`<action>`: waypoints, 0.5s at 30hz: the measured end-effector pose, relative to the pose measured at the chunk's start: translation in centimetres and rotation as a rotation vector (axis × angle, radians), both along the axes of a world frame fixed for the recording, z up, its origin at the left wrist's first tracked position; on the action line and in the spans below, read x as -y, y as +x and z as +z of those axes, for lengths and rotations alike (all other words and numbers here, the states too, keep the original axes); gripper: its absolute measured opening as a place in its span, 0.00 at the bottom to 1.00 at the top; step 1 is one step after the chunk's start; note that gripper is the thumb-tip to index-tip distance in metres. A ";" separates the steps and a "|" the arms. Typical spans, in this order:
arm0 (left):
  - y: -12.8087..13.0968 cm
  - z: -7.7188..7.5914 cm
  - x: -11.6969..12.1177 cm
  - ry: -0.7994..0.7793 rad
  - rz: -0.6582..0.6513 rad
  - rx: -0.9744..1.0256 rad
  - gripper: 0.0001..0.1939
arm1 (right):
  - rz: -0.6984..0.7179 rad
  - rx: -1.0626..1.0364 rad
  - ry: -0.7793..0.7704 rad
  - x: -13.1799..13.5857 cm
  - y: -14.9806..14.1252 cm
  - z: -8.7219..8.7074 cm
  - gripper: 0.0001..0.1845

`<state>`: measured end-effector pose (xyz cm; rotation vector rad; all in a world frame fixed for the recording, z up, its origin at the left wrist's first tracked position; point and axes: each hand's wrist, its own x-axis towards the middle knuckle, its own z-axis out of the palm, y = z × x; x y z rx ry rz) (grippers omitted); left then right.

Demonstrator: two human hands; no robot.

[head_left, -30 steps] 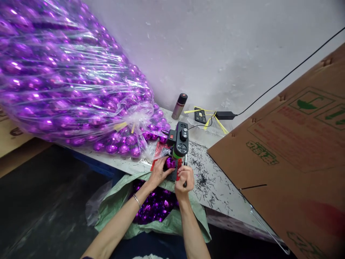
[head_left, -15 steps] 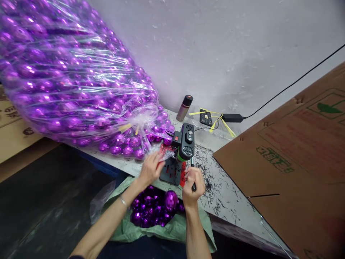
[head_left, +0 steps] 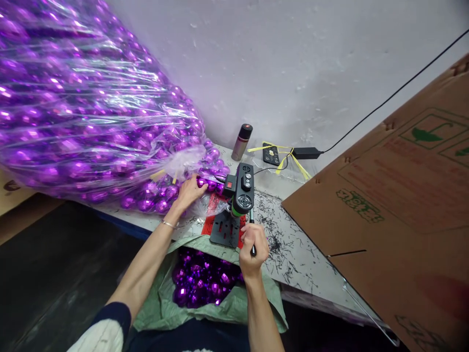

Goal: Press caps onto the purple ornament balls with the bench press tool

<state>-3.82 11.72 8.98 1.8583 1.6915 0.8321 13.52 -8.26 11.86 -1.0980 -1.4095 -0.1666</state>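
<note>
My right hand point(head_left: 254, 248) is wrapped round the black-tipped handle point(head_left: 253, 250) of a small black bench press point(head_left: 243, 188). Below the press head lies a dark slotted plate point(head_left: 224, 230) on a red base point(head_left: 207, 226). My left hand point(head_left: 190, 191) is at the mouth of a clear plastic bag point(head_left: 183, 161), its thumb and fingers round a shiny purple faceted ball point(head_left: 201, 182). More such balls spill from the bag onto the table beside it. Under my arms, a green sack point(head_left: 161, 305) holds many dark purple balls point(head_left: 205, 278).
A spray can point(head_left: 242, 143) stands by the wall. A black power adapter point(head_left: 307, 153), yellow straps point(head_left: 302, 170) and a cable lie behind the press. Thin black scraps point(head_left: 280, 234) litter the white table. A big cardboard box point(head_left: 388, 205) leans at the right.
My left hand has moved from the press plate back and left to the balls by the bag. A ball above the sack has dropped from sight. My right hand stays on the handle.
</note>
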 end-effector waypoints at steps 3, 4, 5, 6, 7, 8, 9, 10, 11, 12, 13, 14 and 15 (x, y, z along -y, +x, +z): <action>-0.6 0.3 2.0 -0.069 -0.041 0.449 0.33 | 0.012 -0.001 -0.001 0.0 0.0 0.2 0.16; -0.7 0.2 3.0 -0.134 -0.059 0.624 0.32 | 0.008 -0.008 -0.004 0.0 0.0 0.3 0.16; -0.8 0.1 4.0 -0.211 -0.070 0.791 0.30 | 0.003 -0.018 -0.008 0.0 0.0 0.4 0.16; -0.7 -0.1 5.1 -0.288 -0.072 0.940 0.28 | -0.001 -0.026 -0.013 0.0 0.1 0.6 0.16; -0.5 -0.4 6.2 -0.351 -0.066 1.063 0.27 | -0.006 -0.035 -0.020 0.0 0.1 0.9 0.17; -0.1 -0.7 7.2 -0.395 -0.051 1.157 0.25 | -0.009 -0.044 -0.027 -0.1 0.1 1.2 0.17; 0.3 -1.1 8.1 -0.426 -0.029 1.223 0.24 | -0.010 -0.053 -0.035 -0.1 0.1 1.5 0.16; 0.8 -1.6 8.9 -0.449 -0.004 1.266 0.23 | -0.008 -0.061 -0.040 -0.2 0.2 1.9 0.16; 1.4 -2.2 9.6 -0.469 0.027 1.289 0.23 | -0.005 -0.068 -0.047 -0.3 0.2 2.3 0.16; 2.0 -2.8 10.2 -0.485 0.059 1.292 0.23 | -0.001 -0.075 -0.051 -0.5 0.3 2.7 0.17; 2.7 -3.4 10.6 -0.493 0.085 1.281 0.24 | 0.002 -0.080 -0.056 -0.6 0.3 3.0 0.17; 3.4 -4.1 11.1 -0.483 0.100 1.258 0.26 | 0.002 -0.081 -0.058 -0.6 0.3 3.3 0.18; 4.0 -4.8 11.5 -0.454 0.097 1.225 0.28 | -0.001 -0.079 -0.062 -0.7 0.4 3.6 0.18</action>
